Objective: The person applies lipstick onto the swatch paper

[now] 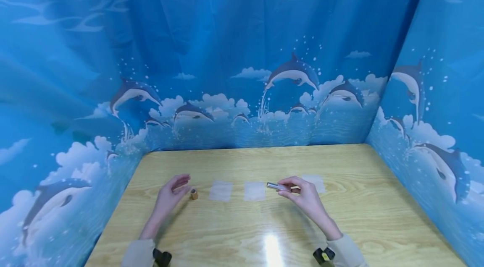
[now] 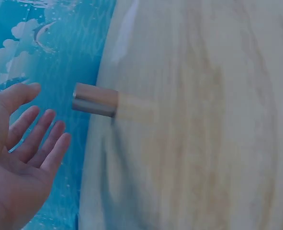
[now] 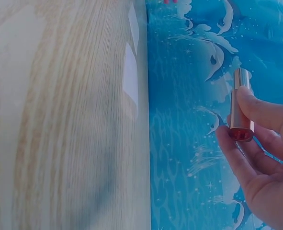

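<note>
A lipstick tube (image 1: 274, 186) with its cap off is pinched between the thumb and fingers of my right hand (image 1: 307, 196), above the table. In the right wrist view the lipstick (image 3: 236, 111) has a shiny pinkish-gold body, a narrower metallic collar at the upper end and a red base facing down. Its matching cap (image 1: 194, 195) stands upright on the table, just right of my left hand (image 1: 169, 195). That hand has relaxed, parted fingers and holds nothing. In the left wrist view a small gap separates its fingers from the cap (image 2: 96, 99).
Two whitish squares (image 1: 220, 191) (image 1: 254, 191) lie flat on the wooden table (image 1: 227, 233) between my hands. A third square (image 1: 314, 183) lies partly behind my right hand. Blue dolphin-print curtains (image 1: 242, 48) border the table at the back and sides.
</note>
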`<state>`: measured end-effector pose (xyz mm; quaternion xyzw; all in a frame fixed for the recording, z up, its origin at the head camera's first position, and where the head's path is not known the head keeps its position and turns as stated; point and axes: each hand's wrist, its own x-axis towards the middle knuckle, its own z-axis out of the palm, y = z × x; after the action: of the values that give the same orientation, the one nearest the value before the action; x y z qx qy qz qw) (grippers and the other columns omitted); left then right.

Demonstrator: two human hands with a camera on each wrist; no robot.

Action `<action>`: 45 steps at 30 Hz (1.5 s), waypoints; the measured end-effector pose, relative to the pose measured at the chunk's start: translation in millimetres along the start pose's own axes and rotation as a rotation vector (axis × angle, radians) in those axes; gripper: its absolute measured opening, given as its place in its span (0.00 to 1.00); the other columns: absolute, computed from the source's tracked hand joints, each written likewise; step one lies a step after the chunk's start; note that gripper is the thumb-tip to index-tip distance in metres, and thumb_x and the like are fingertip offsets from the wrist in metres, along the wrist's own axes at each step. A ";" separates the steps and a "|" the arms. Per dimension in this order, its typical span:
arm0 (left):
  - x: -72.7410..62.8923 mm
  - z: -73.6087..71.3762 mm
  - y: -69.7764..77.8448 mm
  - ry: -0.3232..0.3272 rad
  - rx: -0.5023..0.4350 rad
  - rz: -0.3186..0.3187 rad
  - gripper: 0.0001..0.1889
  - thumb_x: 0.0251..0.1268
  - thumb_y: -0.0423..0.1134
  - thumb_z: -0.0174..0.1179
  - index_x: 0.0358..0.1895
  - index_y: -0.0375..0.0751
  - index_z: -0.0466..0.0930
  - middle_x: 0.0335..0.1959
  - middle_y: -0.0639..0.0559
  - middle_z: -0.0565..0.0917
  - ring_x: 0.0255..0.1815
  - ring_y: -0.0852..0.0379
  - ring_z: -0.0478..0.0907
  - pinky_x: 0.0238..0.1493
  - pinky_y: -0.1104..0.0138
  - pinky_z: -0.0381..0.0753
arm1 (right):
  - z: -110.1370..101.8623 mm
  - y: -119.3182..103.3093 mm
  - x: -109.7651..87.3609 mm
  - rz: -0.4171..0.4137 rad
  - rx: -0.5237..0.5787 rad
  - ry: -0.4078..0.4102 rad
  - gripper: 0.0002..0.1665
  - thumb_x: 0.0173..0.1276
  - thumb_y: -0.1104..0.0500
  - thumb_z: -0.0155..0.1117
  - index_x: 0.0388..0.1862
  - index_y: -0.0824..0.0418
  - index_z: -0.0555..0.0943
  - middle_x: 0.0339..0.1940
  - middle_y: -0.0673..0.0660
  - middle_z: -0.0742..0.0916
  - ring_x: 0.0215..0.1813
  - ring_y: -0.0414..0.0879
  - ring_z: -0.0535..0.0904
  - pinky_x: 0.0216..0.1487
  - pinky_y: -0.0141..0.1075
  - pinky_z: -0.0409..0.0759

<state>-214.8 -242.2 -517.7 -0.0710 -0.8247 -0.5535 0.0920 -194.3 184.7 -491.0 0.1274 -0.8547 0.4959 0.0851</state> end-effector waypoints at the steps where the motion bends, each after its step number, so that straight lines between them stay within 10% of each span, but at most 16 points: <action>1: 0.4 -0.1 0.6 -0.002 -0.003 0.001 0.22 0.70 0.32 0.64 0.64 0.29 0.75 0.61 0.33 0.80 0.64 0.36 0.77 0.61 0.71 0.79 | 0.2 0.2 0.1 0.003 0.002 0.000 0.15 0.59 0.64 0.78 0.46 0.58 0.88 0.40 0.52 0.89 0.42 0.45 0.86 0.43 0.30 0.87; 17: 7.1 11.2 29.1 0.010 -0.146 0.010 0.23 0.71 0.32 0.63 0.66 0.29 0.74 0.62 0.34 0.80 0.64 0.39 0.77 0.59 0.78 0.78 | 3.6 1.3 -0.6 0.003 -0.014 0.021 0.15 0.58 0.64 0.78 0.46 0.58 0.88 0.39 0.51 0.89 0.42 0.44 0.85 0.43 0.29 0.87; 45: 13.2 77.6 71.6 0.013 -0.363 0.010 0.22 0.66 0.28 0.66 0.62 0.28 0.76 0.58 0.34 0.83 0.56 0.48 0.83 0.56 0.71 0.83 | 17.9 -8.6 1.1 -0.055 0.072 0.067 0.16 0.56 0.68 0.78 0.44 0.60 0.87 0.40 0.53 0.90 0.44 0.46 0.87 0.45 0.30 0.87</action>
<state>-217.6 -143.1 -478.9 -0.0867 -0.7102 -0.6933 0.0858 -193.1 164.9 -492.5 0.1369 -0.8292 0.5278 0.1228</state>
